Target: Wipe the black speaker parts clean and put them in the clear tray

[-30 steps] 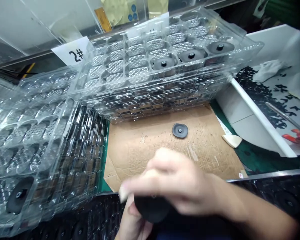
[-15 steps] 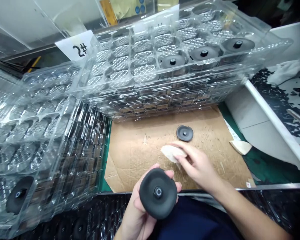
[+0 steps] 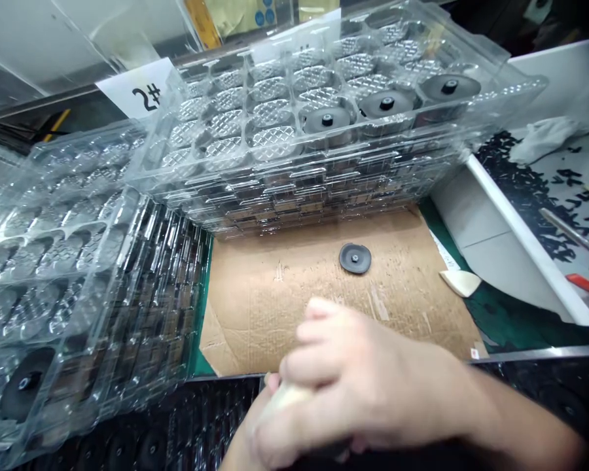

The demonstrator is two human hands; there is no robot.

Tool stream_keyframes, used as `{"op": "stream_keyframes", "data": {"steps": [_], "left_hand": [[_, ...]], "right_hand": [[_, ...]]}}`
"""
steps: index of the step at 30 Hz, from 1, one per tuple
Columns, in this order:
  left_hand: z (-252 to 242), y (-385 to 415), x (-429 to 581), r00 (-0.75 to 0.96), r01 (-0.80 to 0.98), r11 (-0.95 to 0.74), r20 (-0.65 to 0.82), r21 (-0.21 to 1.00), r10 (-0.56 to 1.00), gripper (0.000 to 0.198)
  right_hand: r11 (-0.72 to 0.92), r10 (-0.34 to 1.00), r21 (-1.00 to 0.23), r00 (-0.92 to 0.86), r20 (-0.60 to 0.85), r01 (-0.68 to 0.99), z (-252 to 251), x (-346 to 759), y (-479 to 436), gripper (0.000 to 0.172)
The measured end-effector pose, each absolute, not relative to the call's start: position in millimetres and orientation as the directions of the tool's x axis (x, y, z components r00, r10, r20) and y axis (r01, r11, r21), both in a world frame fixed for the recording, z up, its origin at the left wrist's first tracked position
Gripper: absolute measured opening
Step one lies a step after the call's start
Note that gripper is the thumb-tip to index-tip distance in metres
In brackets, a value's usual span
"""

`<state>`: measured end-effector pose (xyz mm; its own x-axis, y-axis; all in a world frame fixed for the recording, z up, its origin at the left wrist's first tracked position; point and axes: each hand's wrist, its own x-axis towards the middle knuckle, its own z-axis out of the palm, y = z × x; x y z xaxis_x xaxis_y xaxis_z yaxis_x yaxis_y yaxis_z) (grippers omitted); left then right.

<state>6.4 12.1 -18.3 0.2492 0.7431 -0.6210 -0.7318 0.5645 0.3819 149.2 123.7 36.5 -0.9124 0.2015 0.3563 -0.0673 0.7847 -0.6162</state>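
My right hand (image 3: 368, 386) is blurred at the bottom middle, pinching a pale wedge-shaped piece (image 3: 287, 397). It presses that piece against a black rubber disc (image 3: 336, 450), which is almost wholly hidden beneath the hand. My left hand (image 3: 240, 448) cradles the disc from below, mostly out of frame. Another black disc (image 3: 355, 258) lies flat on a cardboard sheet (image 3: 294, 314), beyond both hands. Several more discs sit in the far right pockets of the top transparent tray (image 3: 275, 124).
Stacks of transparent trays fill the left and back, next to a "2#" card (image 3: 141, 97). A second wedge (image 3: 460, 282) lies by the cardboard. To the right, a white-walled bin (image 3: 520, 229) holds black scraps, a cloth, and a red-handled tool (image 3: 586, 281).
My right hand has moved down from above the cardboard, bringing the pale piece onto the disc in my left hand. The disc is now covered. The camera has shifted slightly.
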Motion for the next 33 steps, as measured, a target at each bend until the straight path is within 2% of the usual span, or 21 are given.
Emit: {"op": "stream_keyframes", "data": {"steps": [1, 3, 6, 10, 13, 15, 18, 21, 24, 26, 28, 33], "left_hand": [[-17, 12, 6, 0.33, -0.727, 0.6, -0.597, 0.334, 0.732, 0.041], [-13, 13, 7, 0.511, -0.73, 0.653, -0.473, 0.203, 0.718, 0.048], [-10, 13, 7, 0.571, -0.774, 0.623, -0.3, 0.112, 0.764, 0.05], [-8, 11, 8, 0.547, -0.794, 0.595, -0.281, 0.127, 0.789, 0.047], [-7, 7, 7, 0.521, -0.807, 0.572, -0.278, 0.147, 0.807, 0.048], [-5, 5, 6, 0.502, -0.812, 0.56, -0.294, 0.165, 0.814, 0.049], [-5, 0, 6, 0.428, -0.827, 0.511, -0.325, 0.235, 0.843, 0.053], [-6, -3, 10, 0.19, -0.856, 0.34, -0.376, 0.389, 0.907, 0.046], [-7, -5, 12, -0.018, -0.82, 0.207, -0.387, 0.533, 0.922, 0.043], [-5, -4, 13, -0.104, -0.782, 0.157, -0.375, 0.603, 0.921, 0.045], [-1, -2, 15, -0.207, -0.746, 0.083, -0.349, 0.66, 0.914, 0.046], [8, 2, 20, -0.244, -0.666, 0.095, -0.336, 0.74, 0.91, 0.048]], "right_hand": [[0.79, 0.245, -0.613, -0.911, 0.332, -0.011, 33, 152, 129, 0.023], [0.787, 0.417, -0.583, -0.871, 0.26, 0.203, 23, 160, 137, 0.027], [0.673, 0.607, -0.624, -0.779, 0.159, 0.397, -4, 175, 132, 0.04], [0.518, 0.662, -0.728, -0.749, 0.01, 0.448, -56, 184, 96, 0.036], [0.474, 0.703, -0.749, -0.711, 0.004, 0.464, -85, 185, 75, 0.032], [0.451, 0.739, -0.753, -0.673, 0.015, 0.479, -85, 185, 72, 0.031], [0.391, 0.825, -0.775, -0.562, 0.056, 0.496, -52, 180, 77, 0.029], [0.384, 0.894, -0.844, -0.378, 0.239, 0.374, -1, 166, 72, 0.029], [0.587, 0.767, -0.787, -0.443, 0.465, 0.189, 34, 148, 57, 0.033], [0.636, 0.679, -0.762, -0.557, 0.478, 0.122, 43, 138, 51, 0.031], [0.624, 0.657, -0.773, -0.613, 0.439, 0.116, 45, 131, 52, 0.027], [0.69, 0.687, -0.703, -0.463, 0.56, 0.172, 44, 120, 62, 0.028]]}}
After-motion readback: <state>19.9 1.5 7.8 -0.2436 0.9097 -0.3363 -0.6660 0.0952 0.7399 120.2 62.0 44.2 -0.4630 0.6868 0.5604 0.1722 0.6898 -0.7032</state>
